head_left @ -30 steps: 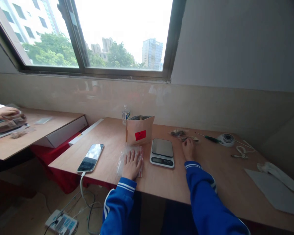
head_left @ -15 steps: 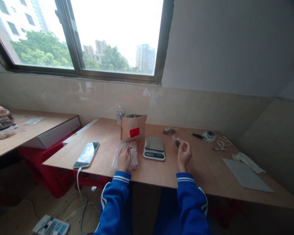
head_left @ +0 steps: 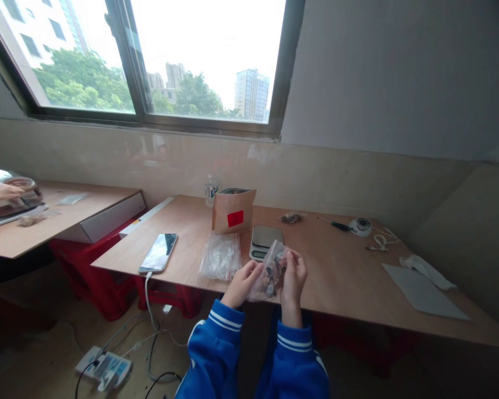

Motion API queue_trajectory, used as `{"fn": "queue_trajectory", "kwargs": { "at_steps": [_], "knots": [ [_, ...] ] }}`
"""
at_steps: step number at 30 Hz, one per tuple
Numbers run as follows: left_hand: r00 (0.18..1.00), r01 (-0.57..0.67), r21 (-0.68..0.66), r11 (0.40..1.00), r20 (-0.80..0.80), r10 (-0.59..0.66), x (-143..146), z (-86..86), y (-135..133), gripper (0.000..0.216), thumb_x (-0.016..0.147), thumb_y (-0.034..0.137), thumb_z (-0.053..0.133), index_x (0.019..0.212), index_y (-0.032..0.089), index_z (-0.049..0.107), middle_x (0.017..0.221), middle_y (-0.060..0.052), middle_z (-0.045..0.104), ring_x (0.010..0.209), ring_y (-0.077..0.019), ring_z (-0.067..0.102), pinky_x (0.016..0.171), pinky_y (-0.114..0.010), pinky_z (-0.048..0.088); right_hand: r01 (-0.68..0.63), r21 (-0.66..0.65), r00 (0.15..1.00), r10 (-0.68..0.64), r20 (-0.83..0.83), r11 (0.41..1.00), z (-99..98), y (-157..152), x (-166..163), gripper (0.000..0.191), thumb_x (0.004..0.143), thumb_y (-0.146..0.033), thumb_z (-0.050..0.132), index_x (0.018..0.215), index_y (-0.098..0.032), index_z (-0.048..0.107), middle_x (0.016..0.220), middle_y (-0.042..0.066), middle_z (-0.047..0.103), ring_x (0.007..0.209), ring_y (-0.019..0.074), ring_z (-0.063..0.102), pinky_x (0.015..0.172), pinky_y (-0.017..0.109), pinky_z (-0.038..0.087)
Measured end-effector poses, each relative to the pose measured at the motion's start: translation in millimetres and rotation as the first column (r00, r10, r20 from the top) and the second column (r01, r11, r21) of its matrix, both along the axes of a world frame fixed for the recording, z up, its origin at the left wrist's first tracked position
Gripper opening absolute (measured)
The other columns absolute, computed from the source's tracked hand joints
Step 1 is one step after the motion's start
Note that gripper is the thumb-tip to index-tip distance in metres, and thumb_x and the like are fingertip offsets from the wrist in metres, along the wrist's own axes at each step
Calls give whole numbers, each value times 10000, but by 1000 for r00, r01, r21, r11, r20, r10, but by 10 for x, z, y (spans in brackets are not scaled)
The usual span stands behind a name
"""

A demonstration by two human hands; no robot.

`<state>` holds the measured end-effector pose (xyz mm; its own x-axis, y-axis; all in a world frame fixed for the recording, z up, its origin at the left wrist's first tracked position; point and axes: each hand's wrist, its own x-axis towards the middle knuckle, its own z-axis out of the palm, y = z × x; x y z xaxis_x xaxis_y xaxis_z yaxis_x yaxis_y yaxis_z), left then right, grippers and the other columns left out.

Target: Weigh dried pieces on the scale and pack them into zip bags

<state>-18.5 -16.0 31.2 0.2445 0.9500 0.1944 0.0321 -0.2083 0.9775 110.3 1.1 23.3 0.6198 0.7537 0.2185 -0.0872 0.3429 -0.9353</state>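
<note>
A clear zip bag (head_left: 268,276) with small dark and brownish pieces inside hangs between my hands, just over the table's front edge. My left hand (head_left: 244,282) pinches its left side. On its right side, my right hand (head_left: 294,274) grips the upper part with closed fingers. What the pieces are, I cannot make out. Behind the bag sits a white kitchen scale (head_left: 266,237), partly covered by it. A stack of clear plastic bags (head_left: 221,256) lies left of the scale. The brown paper pouch (head_left: 233,212) with a red label stands open-topped behind them.
A charging phone (head_left: 159,252) lies at the left, a bottle (head_left: 210,192) behind the pouch. Another filled bag (head_left: 291,218), a screwdriver (head_left: 336,224), a white camera (head_left: 361,226) and a grey sheet (head_left: 424,293) are rightward. Another person's hand (head_left: 3,192) is at the left table.
My left hand has left the bag stack and taken hold of the zip bag. My right hand has brought that bag leftward and nearer, in front of the scale.
</note>
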Motion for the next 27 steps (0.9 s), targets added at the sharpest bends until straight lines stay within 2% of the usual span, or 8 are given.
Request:
{"fn": "queue_trajectory", "kwargs": {
  "at_steps": [4,8,9,11,14,20,24,27],
  "knots": [
    [994,99,-21,995,46,-97,16,42,-34,346,768,493,582,691,166,501,630,28,478,588,-92,430,551,-199,342,-43,-76,999,44,10,996,-98,51,9,335,789,-475,537,939,-176,541,767,35,615,666,158,582,601,271,470],
    [985,-21,-26,999,168,25,90,60,-24,343,803,494,536,692,188,429,581,56,401,522,-79,382,507,-196,332,131,-62,968,-114,222,990,-48,3,-46,364,742,-433,614,1004,-195,526,976,84,591,806,178,564,708,306,481],
    [977,-72,-19,997,200,74,103,59,-17,337,808,490,531,695,192,421,584,56,397,525,-81,390,511,-198,345,102,-59,955,-81,284,993,-7,-26,-66,328,743,-425,618,969,-201,542,941,72,592,787,174,558,706,304,481],
    [958,-150,-10,989,246,147,121,51,-7,313,815,477,529,719,194,434,627,41,436,584,-96,451,569,-210,399,-121,-84,916,144,375,989,94,-94,-106,245,780,-419,584,899,-205,580,874,50,597,741,162,559,678,291,489],
    [936,-211,-34,977,281,212,122,33,-8,282,829,471,507,793,193,473,750,1,525,750,-137,538,721,-247,450,-413,-127,798,426,427,902,228,-182,-156,228,812,-413,555,879,-206,628,908,49,611,757,157,580,678,279,508],
    [935,-304,-24,952,186,303,68,28,-15,274,838,477,467,817,206,504,781,-19,553,788,-171,549,760,-280,447,-513,-119,744,510,432,850,285,-227,-187,218,807,-387,583,903,-204,653,914,42,659,882,175,620,802,301,512],
    [956,-287,81,954,78,281,42,47,-4,273,858,456,448,764,205,501,724,-4,513,735,-160,519,744,-277,430,-514,-115,722,501,477,850,289,-232,-163,207,809,-368,584,907,-210,674,928,39,675,881,176,634,805,296,514],
    [961,-275,94,957,64,269,25,48,0,284,866,454,442,772,195,514,741,-9,527,742,-162,518,738,-280,429,-531,-133,722,529,446,837,302,-240,-150,229,821,-384,565,898,-206,689,947,49,684,896,188,638,804,302,522]
  ]
}}
